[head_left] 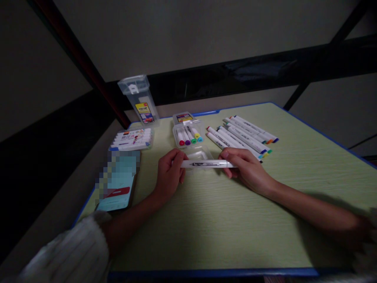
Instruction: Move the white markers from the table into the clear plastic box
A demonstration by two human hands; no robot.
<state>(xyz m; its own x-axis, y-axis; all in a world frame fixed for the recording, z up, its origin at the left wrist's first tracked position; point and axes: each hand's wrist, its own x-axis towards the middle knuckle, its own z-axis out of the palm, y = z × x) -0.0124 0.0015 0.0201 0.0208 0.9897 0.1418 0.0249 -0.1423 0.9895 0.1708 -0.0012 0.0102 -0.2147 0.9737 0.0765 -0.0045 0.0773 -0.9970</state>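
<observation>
A white marker (206,164) is held level between both hands just above the green table (224,228). My left hand (169,175) is closed around its left end. My right hand (246,169) is closed around its right end. Just behind the marker lies an open clear plastic case (189,137) with several markers standing in it, their coloured caps showing, and its lid (202,154) folded toward me. A row of several loose white markers (243,135) lies on the table behind my right hand.
A phone (118,181) lies at the table's left edge. Behind it sits a flat pack of markers (132,140), and a tall clear box (140,100) stands at the back left corner. A dark metal frame runs behind the table.
</observation>
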